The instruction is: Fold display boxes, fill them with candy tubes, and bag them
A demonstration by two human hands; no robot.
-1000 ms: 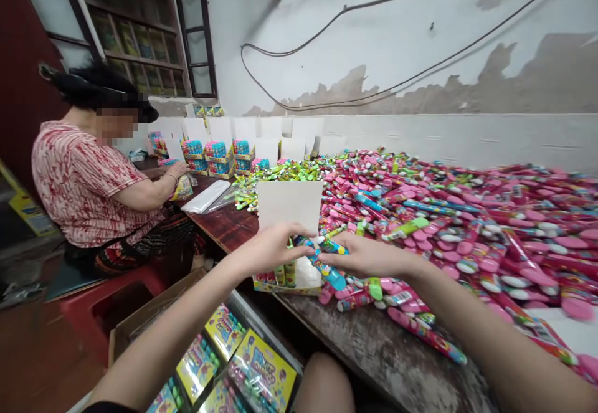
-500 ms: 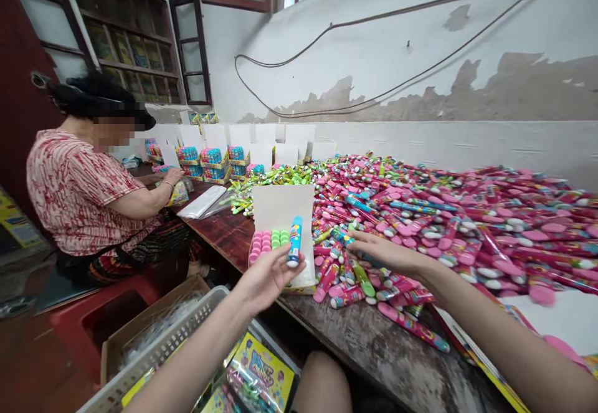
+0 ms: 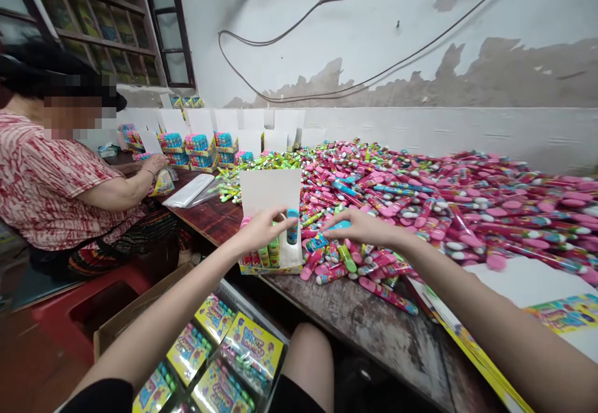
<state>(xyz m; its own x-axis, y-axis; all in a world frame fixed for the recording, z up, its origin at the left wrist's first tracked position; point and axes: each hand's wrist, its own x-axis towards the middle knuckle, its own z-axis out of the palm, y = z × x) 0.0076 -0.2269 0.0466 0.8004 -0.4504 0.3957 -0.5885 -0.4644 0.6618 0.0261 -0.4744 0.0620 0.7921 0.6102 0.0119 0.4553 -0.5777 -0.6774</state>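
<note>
My left hand pinches the top of a blue candy tube, which stands upright in the right part of an open display box with a raised white flap. Pink and green tubes stand in rows in the box, partly covered by my hand. Just right of the box, my right hand has its fingers closed on another blue tube, tilted over the pile's near edge. Part of that tube is hidden under my fingers.
A large heap of pink, blue and green tubes covers the table's back and right. Flat printed cartons lie at the right edge. Packed yellow boxes sit below on my left. A co-worker sits at the left near filled display boxes.
My left hand has brought its blue tube down into the display box. My right hand has drawn a blue tube out from the heap toward the box. The view has shifted right.
</note>
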